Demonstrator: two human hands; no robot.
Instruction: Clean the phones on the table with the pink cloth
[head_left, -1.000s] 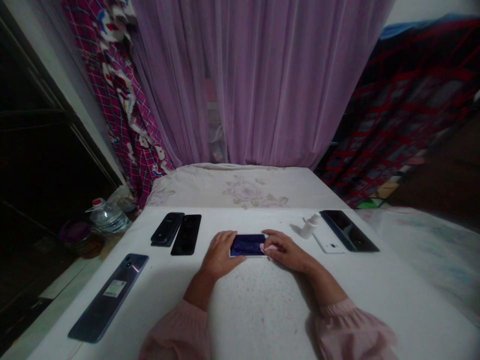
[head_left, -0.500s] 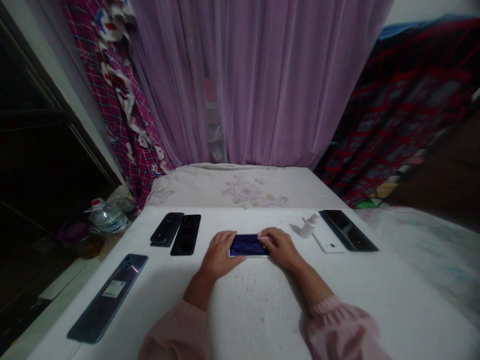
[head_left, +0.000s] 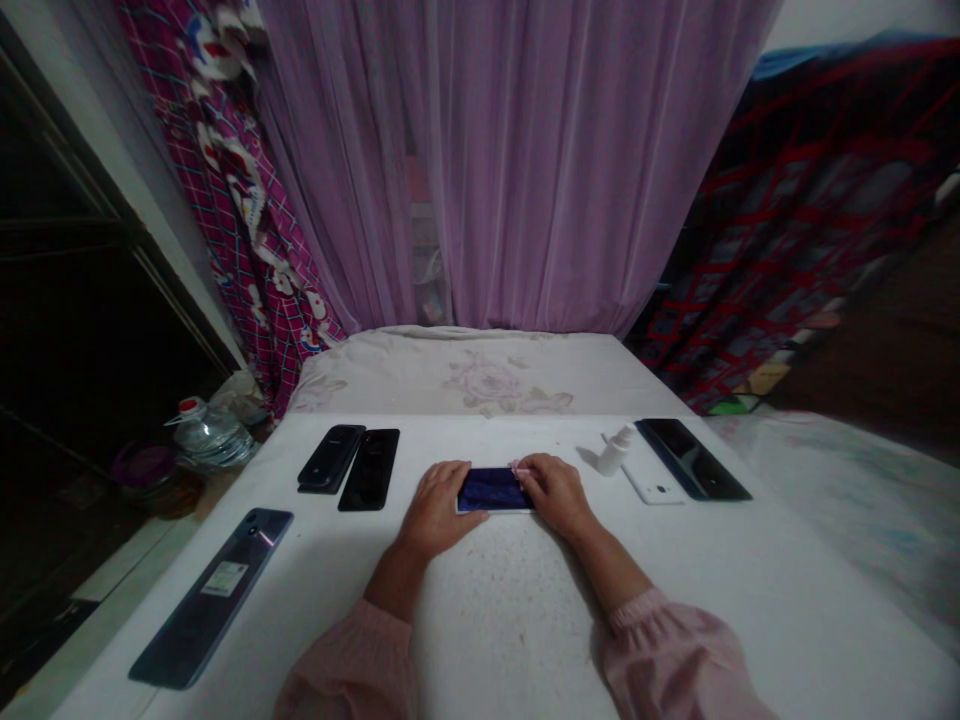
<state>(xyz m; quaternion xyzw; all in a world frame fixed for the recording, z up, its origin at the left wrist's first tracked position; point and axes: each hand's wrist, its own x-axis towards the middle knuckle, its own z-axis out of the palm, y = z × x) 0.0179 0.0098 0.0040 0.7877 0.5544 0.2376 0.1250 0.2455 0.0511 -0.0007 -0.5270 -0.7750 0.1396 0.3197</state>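
A phone with a dark blue screen and pale edge (head_left: 491,490) lies sideways on the white table surface (head_left: 495,620). My left hand (head_left: 436,508) grips its left end, thumb along the near edge and fingers at the far edge. My right hand (head_left: 555,492) is over the right end, its fingers pinched on a small pinkish cloth (head_left: 519,469) against the screen. Most of that cloth is hidden by the fingers. To the right stands a small white spray bottle (head_left: 616,450), beside a white phone (head_left: 651,478).
Left of my hands lie a black phone (head_left: 369,470), a dark phone pair (head_left: 330,458) and a large bluish phone with a label (head_left: 214,595). Dark phones (head_left: 694,460) lie far right. A water bottle (head_left: 214,435) stands beyond the left edge. Purple curtains (head_left: 585,170) hang behind.
My right hand and the cloth have shifted very slightly left along the screen. My left hand keeps its grip on the phone. The whole view has moved a little.
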